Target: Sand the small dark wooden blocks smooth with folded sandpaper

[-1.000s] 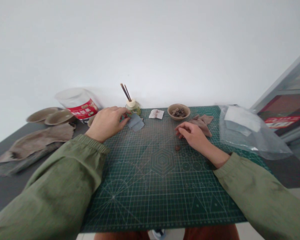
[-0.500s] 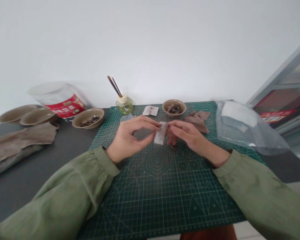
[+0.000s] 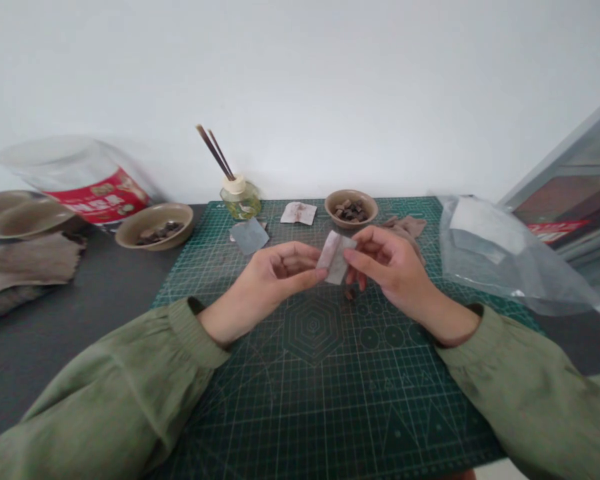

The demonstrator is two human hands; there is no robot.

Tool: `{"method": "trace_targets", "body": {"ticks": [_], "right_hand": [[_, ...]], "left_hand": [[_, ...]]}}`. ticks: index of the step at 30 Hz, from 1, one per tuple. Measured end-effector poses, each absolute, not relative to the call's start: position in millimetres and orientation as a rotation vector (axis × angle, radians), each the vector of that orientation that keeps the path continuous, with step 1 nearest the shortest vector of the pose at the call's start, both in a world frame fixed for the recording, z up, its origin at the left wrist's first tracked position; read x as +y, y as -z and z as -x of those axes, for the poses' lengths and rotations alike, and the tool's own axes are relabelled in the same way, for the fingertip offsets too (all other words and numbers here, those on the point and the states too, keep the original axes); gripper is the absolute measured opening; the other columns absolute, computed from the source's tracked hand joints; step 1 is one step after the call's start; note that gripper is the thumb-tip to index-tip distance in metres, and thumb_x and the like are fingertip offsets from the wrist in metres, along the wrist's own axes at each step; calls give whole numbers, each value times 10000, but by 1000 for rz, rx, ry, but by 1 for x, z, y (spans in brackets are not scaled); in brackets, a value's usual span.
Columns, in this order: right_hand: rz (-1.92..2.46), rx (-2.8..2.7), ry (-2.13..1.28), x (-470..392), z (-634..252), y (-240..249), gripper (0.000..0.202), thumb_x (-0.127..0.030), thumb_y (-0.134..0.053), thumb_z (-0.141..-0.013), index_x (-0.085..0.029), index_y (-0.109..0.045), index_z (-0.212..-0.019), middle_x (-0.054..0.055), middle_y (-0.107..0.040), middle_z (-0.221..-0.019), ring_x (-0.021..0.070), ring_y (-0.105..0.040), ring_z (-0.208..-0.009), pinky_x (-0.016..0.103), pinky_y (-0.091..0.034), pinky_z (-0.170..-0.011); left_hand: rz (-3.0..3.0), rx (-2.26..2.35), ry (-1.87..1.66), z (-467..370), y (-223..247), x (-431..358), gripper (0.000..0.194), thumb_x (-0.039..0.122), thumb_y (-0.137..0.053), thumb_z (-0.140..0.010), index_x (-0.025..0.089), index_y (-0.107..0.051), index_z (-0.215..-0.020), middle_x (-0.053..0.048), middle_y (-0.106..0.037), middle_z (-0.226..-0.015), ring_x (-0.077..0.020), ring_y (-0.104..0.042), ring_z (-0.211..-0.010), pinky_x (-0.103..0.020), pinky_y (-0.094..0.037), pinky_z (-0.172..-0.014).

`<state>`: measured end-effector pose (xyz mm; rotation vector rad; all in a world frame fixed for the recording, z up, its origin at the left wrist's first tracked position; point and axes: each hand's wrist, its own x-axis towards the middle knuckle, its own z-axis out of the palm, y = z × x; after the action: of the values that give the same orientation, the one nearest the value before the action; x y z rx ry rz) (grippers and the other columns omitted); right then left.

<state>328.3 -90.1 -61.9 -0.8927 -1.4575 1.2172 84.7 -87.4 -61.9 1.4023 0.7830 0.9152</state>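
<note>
Between both hands, above the green cutting mat, is a small folded whitish sheet with a crease along it; it could be sandpaper or paper. My left hand pinches its left edge between thumb and fingers. On the other side my right hand grips the right edge, thumb in front. A small brown piece lies on the mat just under my right fingers. Behind the hands stands a tan bowl of dark brown chunks.
At the back are a stained white sheet, a grey square and a reed diffuser. Left are another bowl with pieces, a big red-labelled jar and brown cloth. Right are a crumpled cloth and a plastic bag.
The folded sheet has turned and opened somewhat, showing more of its faces. My hands have spread slightly apart while holding it. The camera view has shifted a little.
</note>
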Motion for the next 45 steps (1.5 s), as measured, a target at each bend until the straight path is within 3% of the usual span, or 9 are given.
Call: {"method": "trace_targets", "body": {"ticks": [2, 6, 9, 15, 22, 27, 32, 37, 45], "right_hand": [[905, -1470, -1198, -91, -329, 62, 425, -577, -922, -935, -223, -692, -985, 6, -759, -756, 162, -695, -592, 275, -526, -501], [960, -1547, -1079, -93, -331, 63, 346, -537, -890, -960, -232, -750, -1043, 16, -746, -812, 175, -666, -673, 292, -498, -552], [985, -1657, -959, -94, -332, 61, 293, -520, -843, -997, -238, -773, -967, 16, -715, -832, 174, -618, -706, 302, -458, -580], [972, -1552, -1036, -94, -331, 56, 322, -539, -895, -954, -238, -788, -917, -23, -668, -700, 132, -520, -551, 285, -413, -505], [976, -1520, -1093, -95, -332, 58, 363, -532, -942, -911, -233, -738, -890, -21, -691, -698, 127, -536, -546, 276, -427, -504], [979, -1667, -1183, -96, -332, 59, 384, -541, -938, -915, -218, -737, -864, -17, -671, -744, 128, -563, -608, 271, -445, -550], [953, -1594, -1225, -95, -331, 58, 310, -505, -869, -981, -205, -801, -1019, 0, -736, -760, 122, -577, -574, 246, -436, -497], [903, -1595, -1294, -95, -331, 57, 294, -429, -973, -896, -187, -806, -891, -28, -694, -698, 90, -555, -542, 209, -461, -486], [854, -1483, -1411, -94, -332, 60, 266, -419, -984, -903, -191, -856, -950, 7, -813, -789, 110, -722, -555, 169, -503, -435]], "left_hand": [[-1377, 788, -925, -86, 61, -90, 274, 367, -966, -927, 195, -821, -1084, -86, -880, -1110, -211, -832, -947, -311, -663, -874], [-1387, 774, -945, -87, 59, -94, 244, 342, -952, -939, 199, -807, -1073, -43, -852, -993, -166, -781, -834, -257, -613, -769], [-1446, 783, -936, -87, 57, -95, 236, 360, -943, -939, 197, -804, -1037, -32, -823, -935, -168, -749, -793, -261, -592, -726], [-1367, 768, -950, -89, 61, -93, 311, 324, -955, -924, 210, -819, -1179, -72, -857, -1120, -209, -798, -961, -299, -633, -861], [-1287, 749, -1088, -90, 62, -92, 198, 304, -962, -923, 196, -797, -943, -21, -824, -972, -154, -736, -845, -266, -590, -816], [-1295, 741, -1167, -88, 61, -93, 197, 323, -941, -951, 193, -829, -1049, -48, -827, -993, -176, -739, -884, -288, -584, -847], [-1302, 727, -1150, -87, 62, -92, 190, 325, -933, -960, 186, -835, -1045, -47, -817, -979, -181, -737, -890, -287, -578, -847], [-1326, 732, -1138, -86, 60, -93, 194, 340, -927, -969, 173, -840, -1016, -50, -810, -959, -179, -722, -883, -279, -567, -841], [-1324, 662, -1046, -86, 60, -92, 217, 337, -933, -969, 170, -843, -1074, -56, -809, -1003, -152, -676, -863, -245, -534, -758]]}}
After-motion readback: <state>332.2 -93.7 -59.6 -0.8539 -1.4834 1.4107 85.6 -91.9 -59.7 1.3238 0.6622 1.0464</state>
